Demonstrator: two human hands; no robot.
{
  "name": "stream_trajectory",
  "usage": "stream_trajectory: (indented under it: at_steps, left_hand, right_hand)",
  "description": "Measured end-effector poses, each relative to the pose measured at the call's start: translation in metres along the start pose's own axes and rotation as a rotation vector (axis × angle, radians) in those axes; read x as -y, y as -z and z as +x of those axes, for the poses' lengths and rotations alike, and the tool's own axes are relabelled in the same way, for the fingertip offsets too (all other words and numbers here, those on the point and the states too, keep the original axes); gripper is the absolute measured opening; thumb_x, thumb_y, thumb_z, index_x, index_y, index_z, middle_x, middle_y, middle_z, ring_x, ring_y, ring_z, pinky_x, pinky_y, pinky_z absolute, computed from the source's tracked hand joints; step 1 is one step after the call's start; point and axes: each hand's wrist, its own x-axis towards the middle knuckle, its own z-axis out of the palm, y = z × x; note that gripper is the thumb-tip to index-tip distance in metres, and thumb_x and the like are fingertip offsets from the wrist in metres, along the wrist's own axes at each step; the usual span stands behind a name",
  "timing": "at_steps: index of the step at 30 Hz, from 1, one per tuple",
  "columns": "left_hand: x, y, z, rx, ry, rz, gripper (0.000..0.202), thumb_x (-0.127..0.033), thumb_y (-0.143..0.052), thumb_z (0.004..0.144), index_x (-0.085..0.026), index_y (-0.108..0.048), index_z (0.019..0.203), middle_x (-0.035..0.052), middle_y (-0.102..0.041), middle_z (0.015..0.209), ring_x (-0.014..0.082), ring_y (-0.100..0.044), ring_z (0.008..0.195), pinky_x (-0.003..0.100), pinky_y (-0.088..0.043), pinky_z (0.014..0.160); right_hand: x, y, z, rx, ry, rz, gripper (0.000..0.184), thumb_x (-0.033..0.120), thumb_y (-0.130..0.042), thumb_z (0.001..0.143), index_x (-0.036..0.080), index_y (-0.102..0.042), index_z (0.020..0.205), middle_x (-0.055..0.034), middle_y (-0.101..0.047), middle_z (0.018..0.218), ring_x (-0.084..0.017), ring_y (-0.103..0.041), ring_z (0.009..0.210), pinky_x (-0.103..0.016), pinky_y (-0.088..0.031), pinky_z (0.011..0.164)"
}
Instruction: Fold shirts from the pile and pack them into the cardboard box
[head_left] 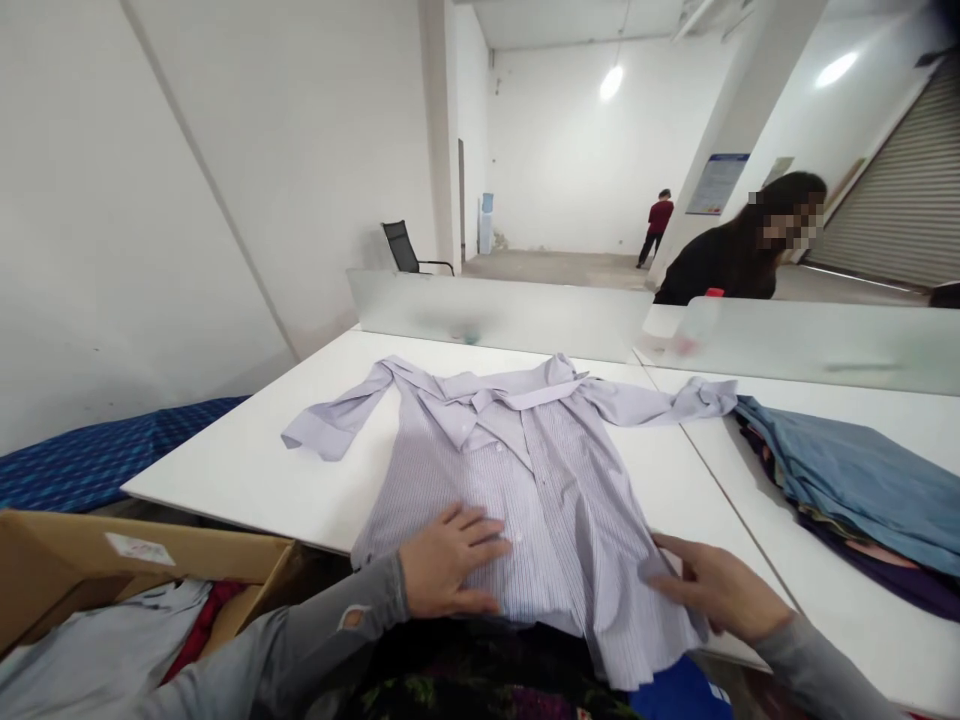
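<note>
Spreading over a white table backed by frosted divider panels, a lilac striped shirt lies front up, sleeves flung wide and hem hanging past the near edge. The left hand lies flat and open on its lower front. The right hand is also open, gripping nothing, with its fingers touching the shirt's side. Beyond is a bare white hall with a black chair and a roller shutter. The cardboard box and the stack of folded clothes are cut off at the edges of the view, and the box's contents are unclear.
</note>
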Motion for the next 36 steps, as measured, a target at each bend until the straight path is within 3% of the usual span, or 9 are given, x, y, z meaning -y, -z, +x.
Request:
stream_trajectory:
  at_steps: [3, 8, 12, 15, 19, 23, 26, 30, 36]
  left_hand:
    - [0.027, 0.027, 0.02, -0.104, 0.252, 0.059, 0.045, -0.051, -0.036, 0.096, -0.021, -0.053, 0.125, 0.0083, -0.065, 0.117, 0.0228, -0.063, 0.099, 0.036, -0.048, 0.087]
    - [0.095, 0.049, 0.105, -0.207, 0.629, 0.262, 0.045, -0.044, -0.042, 0.095, -0.016, -0.047, 0.131, 0.0113, -0.065, 0.109, 0.0251, -0.065, 0.09, 0.033, -0.048, 0.073]
    - [0.131, 0.029, 0.164, -0.201, 0.72, 0.173, 0.062, -0.043, -0.058, 0.087, -0.019, -0.04, 0.14, 0.0151, -0.064, 0.109, 0.0303, -0.065, 0.095, 0.038, -0.047, 0.08]
    - [0.159, 0.021, 0.186, -0.239, 0.757, 0.056, 0.033, -0.03, -0.054, 0.089, -0.017, -0.058, 0.119, 0.0164, -0.065, 0.103, 0.0309, -0.065, 0.097, 0.042, -0.046, 0.083]
    - [0.212, 0.047, 0.211, -0.321, 0.802, -0.069, 0.022, -0.025, -0.044, 0.093, -0.015, -0.062, 0.1, 0.0122, -0.068, 0.092, 0.0248, -0.066, 0.093, 0.039, -0.049, 0.084]
    - [0.262, 0.082, 0.245, -0.477, 0.812, -0.196, 0.038, -0.029, -0.039, 0.096, -0.014, -0.042, 0.131, 0.0145, -0.062, 0.118, 0.0183, -0.064, 0.103, 0.034, -0.049, 0.09]
    - [0.274, 0.085, 0.248, -0.57, 0.766, -0.234, 0.061, -0.031, -0.046, 0.093, -0.009, -0.022, 0.144, 0.0224, -0.04, 0.144, 0.0216, -0.049, 0.127, 0.035, -0.042, 0.103]
    - [0.253, 0.05, 0.207, -0.596, 0.644, -0.221, 0.058, -0.034, -0.049, 0.09, -0.01, -0.035, 0.141, 0.0198, -0.036, 0.148, 0.027, -0.03, 0.14, 0.043, -0.024, 0.116]
    - [0.208, -0.011, 0.155, -0.097, 0.619, 0.028, 0.07, -0.064, -0.041, 0.088, -0.026, -0.034, 0.147, 0.0093, -0.025, 0.157, 0.0427, -0.017, 0.142, 0.065, -0.014, 0.11]
  right_hand:
    - [0.002, 0.017, 0.026, -0.158, -0.058, -0.043, 0.042, 0.051, -0.052, 0.08, 0.022, -0.066, 0.106, -0.0013, -0.063, 0.061, -0.02, -0.059, 0.053, -0.031, -0.043, 0.054]
    - [0.043, 0.005, 0.141, -0.241, -0.008, -0.129, 0.04, 0.03, -0.048, 0.085, 0.018, -0.06, 0.122, -0.0054, -0.069, 0.083, -0.02, -0.064, 0.073, -0.03, -0.045, 0.069]
    - [0.068, -0.036, 0.23, -0.116, -0.082, -0.235, 0.065, 0.024, -0.052, 0.084, 0.019, -0.036, 0.147, -0.0142, -0.068, 0.109, -0.027, -0.065, 0.09, -0.034, -0.045, 0.073]
    - [0.073, -0.056, 0.277, -0.061, -0.143, -0.18, 0.049, 0.023, -0.052, 0.086, 0.018, -0.052, 0.135, -0.0156, -0.071, 0.097, -0.029, -0.066, 0.09, -0.037, -0.045, 0.076]
    - [0.076, -0.047, 0.337, -0.141, -0.153, -0.11, 0.038, 0.021, -0.039, 0.091, 0.015, -0.06, 0.122, -0.0155, -0.069, 0.104, -0.027, -0.063, 0.099, -0.035, -0.044, 0.084]
    - [0.081, -0.025, 0.385, -0.23, -0.043, 0.098, 0.069, 0.026, -0.047, 0.088, 0.015, -0.02, 0.152, -0.0099, -0.063, 0.124, -0.02, -0.062, 0.101, -0.029, -0.045, 0.09]
    - [0.067, -0.022, 0.384, -0.292, -0.034, 0.108, 0.074, 0.025, -0.05, 0.086, 0.017, -0.018, 0.153, -0.0122, -0.058, 0.131, -0.023, -0.059, 0.107, -0.036, -0.044, 0.095]
    - [0.012, -0.039, 0.34, -0.178, -0.234, -0.218, 0.056, 0.048, -0.047, 0.088, 0.024, -0.045, 0.139, -0.0143, -0.048, 0.139, -0.035, -0.041, 0.125, -0.057, -0.036, 0.097]
    - [-0.076, -0.047, 0.283, -0.165, -0.263, -0.43, 0.04, 0.027, -0.028, 0.095, 0.017, -0.06, 0.117, -0.0174, -0.055, 0.124, -0.031, -0.046, 0.115, -0.05, -0.041, 0.088]
